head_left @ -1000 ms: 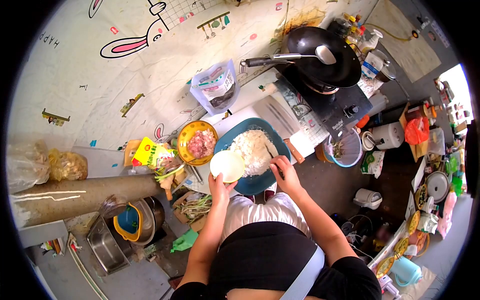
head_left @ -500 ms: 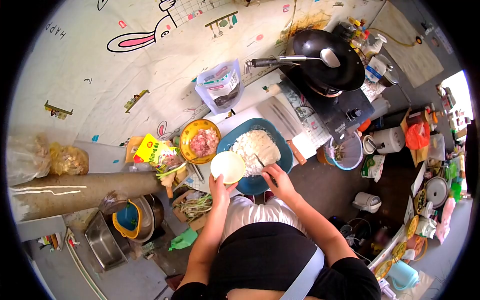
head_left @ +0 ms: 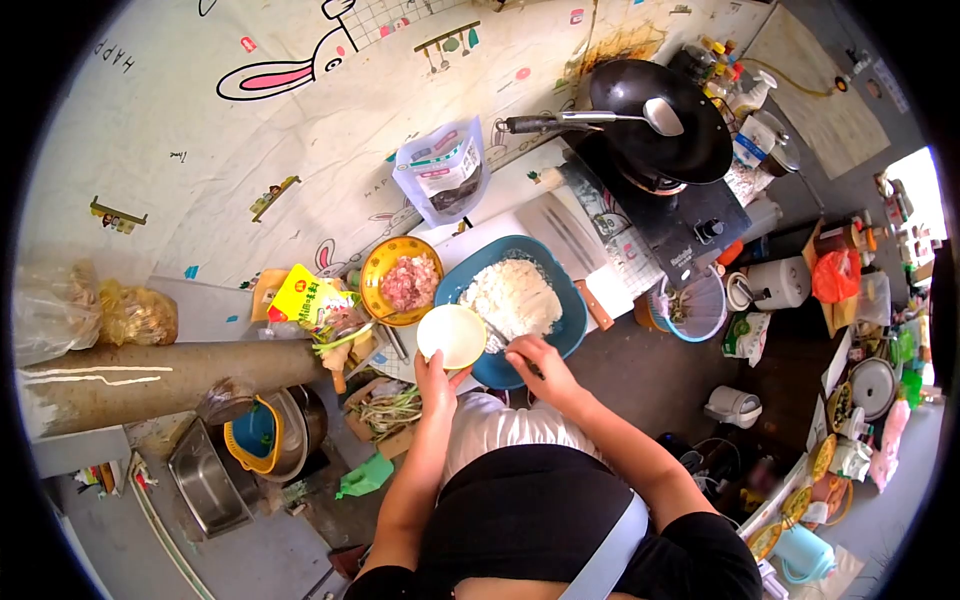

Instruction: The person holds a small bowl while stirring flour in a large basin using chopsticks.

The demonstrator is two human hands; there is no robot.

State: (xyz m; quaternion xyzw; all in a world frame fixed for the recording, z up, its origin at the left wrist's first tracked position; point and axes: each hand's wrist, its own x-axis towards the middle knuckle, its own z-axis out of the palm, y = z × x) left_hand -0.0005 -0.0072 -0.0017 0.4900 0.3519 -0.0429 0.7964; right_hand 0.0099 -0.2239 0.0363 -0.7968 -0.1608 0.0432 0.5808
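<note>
A blue basin (head_left: pixel 571 318) holds a heap of white flour (head_left: pixel 512 296). My left hand (head_left: pixel 438 386) grips a small pale bowl (head_left: pixel 452 335) at the basin's left front edge; what is in the bowl is hard to tell. My right hand (head_left: pixel 541 366) is closed around a thin dark utensil, whose lower end reaches into the flour near the bowl. Left of the basin stands a yellow bowl (head_left: pixel 371 292) of minced meat (head_left: pixel 409 283). A knife with a wooden handle (head_left: pixel 594 305) lies at the basin's right.
A black wok (head_left: pixel 640 92) with a ladle (head_left: pixel 662 117) sits on the stove (head_left: pixel 690 236). Behind the basin stands a pouch (head_left: pixel 443 178). A yellow packet (head_left: pixel 300 297) and vegetables lie at the left. A sink (head_left: pixel 212 480) is lower left, a waste basket (head_left: pixel 696 306) at right.
My right hand has moved left and toward me with the utensil, from the flour's right side to near the pale bowl. My left hand still holds the bowl, almost unmoved.
</note>
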